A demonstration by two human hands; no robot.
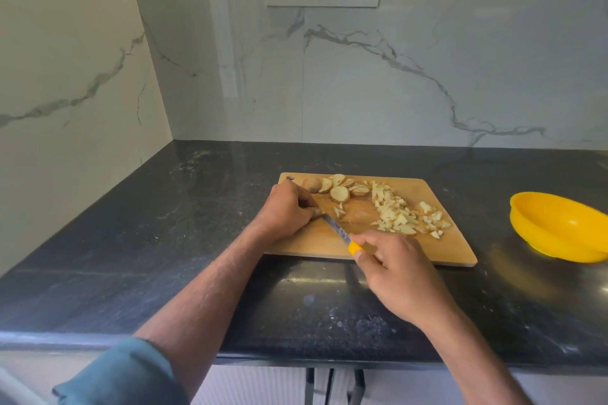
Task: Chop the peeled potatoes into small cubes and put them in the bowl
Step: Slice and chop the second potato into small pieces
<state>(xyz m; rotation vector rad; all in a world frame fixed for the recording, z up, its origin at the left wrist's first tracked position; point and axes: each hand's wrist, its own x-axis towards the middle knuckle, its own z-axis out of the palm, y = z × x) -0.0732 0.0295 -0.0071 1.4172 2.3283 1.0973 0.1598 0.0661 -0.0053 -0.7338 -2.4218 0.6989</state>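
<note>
On the flat wooden board (450, 246), pale angular potato cubes (399, 217).

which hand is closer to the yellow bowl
Right. The right hand grips the knife at the board's near edge, on the side toward the yellow bowl; the left hand is farther, at the board's far-left end.

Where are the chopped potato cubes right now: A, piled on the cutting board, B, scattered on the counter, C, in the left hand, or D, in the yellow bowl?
A: the cubes lie heaped on the board, while the bowl to its right looks empty.
</note>
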